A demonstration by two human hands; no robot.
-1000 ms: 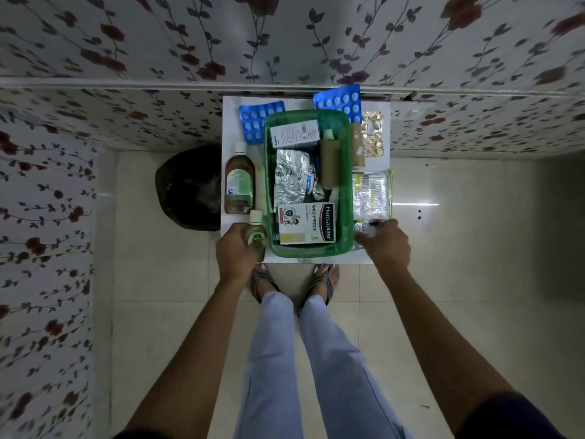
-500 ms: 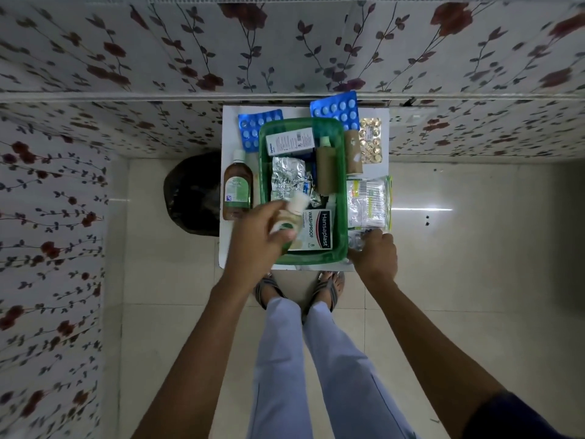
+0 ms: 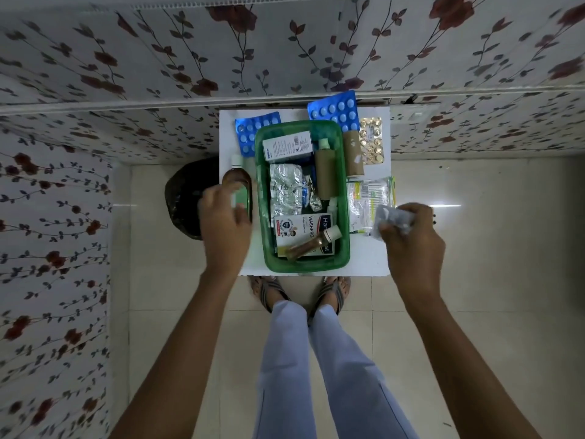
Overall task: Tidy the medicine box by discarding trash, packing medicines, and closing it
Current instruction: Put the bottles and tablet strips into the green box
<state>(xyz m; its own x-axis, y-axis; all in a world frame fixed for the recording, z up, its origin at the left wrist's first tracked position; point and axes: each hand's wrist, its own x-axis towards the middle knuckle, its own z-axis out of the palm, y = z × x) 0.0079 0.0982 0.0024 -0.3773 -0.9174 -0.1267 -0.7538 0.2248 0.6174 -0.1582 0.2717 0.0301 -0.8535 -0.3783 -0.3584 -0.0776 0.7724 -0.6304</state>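
Observation:
The green medicine box (image 3: 260,198) stands open on a small white table (image 3: 367,258). Inside lie a white carton (image 3: 288,147), silver blister strips (image 3: 286,191), a cardboard tube (image 3: 326,175) and a Hansaplast box (image 3: 296,229). A small brown bottle (image 3: 308,245) with a white cap lies across that box. My left hand (image 3: 223,220) hovers, fingers apart and blurred, over the large brown bottle (image 3: 237,179) left of the box. To the right of the box, my right hand (image 3: 411,242) is closed on a crumpled silvery wrapper (image 3: 391,218).
Two blue blister packs (image 3: 250,131) (image 3: 334,110), a gold blister pack (image 3: 372,141), a second cardboard tube (image 3: 353,153) and a packet of cotton buds (image 3: 367,198) lie on the table around the box. A black bin (image 3: 183,198) stands on the floor at left. Floral walls surround the table.
My left hand carried the small bottle from the table into the box, let it go, and moved left to the large bottle. My right hand lifted the wrapper off the table.

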